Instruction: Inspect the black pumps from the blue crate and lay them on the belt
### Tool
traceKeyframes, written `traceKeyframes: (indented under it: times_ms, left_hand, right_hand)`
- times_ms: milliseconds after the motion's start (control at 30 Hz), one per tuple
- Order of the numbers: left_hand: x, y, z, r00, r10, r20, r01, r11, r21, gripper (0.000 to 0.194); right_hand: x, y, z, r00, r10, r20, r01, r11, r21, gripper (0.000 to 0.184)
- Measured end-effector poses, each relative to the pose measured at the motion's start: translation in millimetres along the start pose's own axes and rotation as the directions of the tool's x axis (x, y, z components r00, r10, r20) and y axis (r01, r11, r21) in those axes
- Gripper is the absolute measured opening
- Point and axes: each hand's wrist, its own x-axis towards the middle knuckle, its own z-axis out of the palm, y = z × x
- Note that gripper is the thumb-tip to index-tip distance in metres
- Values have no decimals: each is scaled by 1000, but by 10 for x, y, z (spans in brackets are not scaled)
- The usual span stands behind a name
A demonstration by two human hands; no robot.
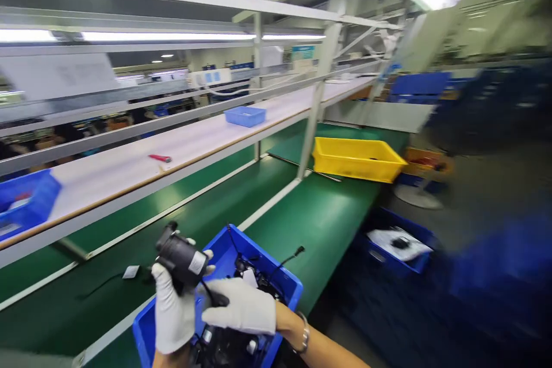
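Observation:
My left hand (174, 313), in a white glove, is wrapped round a black cylindrical motor-like part (179, 254) with a white label on its side. A black cable (209, 290) runs down from that part to a thicker dark end. My right hand (241, 306), also gloved, has its fingers closed on this cable close below the part. Both hands are above a blue bin (297, 286) that holds several black parts with cables. One loose cable with a plug (298, 251) sticks out over the bin's right rim.
A green bench (330, 213) bears a yellow bin (357, 175) farther off. On the raised white shelf (194, 138) are a red-handled cutter (160, 158) and a small blue tray (245, 118). A metal post (317, 109) stands ahead. Another blue bin (416, 267) is low on the right.

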Motion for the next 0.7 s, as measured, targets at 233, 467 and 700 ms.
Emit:
traceKeyframes:
  times_ms: [233, 467, 700]
  left_hand:
    - [38, 307, 13, 946, -309, -97, 216, 824, -524, 64]
    - [-130, 277, -96, 926, -370, -68, 222, 684, -695, 52]
    - [-501, 164, -18, 866, -476, 155, 359, 374, -855, 49]
  right_hand:
    - [-123, 445, 51, 980, 51, 195, -55, 998, 13, 34]
    - [-170, 379, 329, 981, 85, 174, -107, 987, 120, 55]
    - [-335, -100, -9, 989, 82, -125, -69, 992, 107, 49]
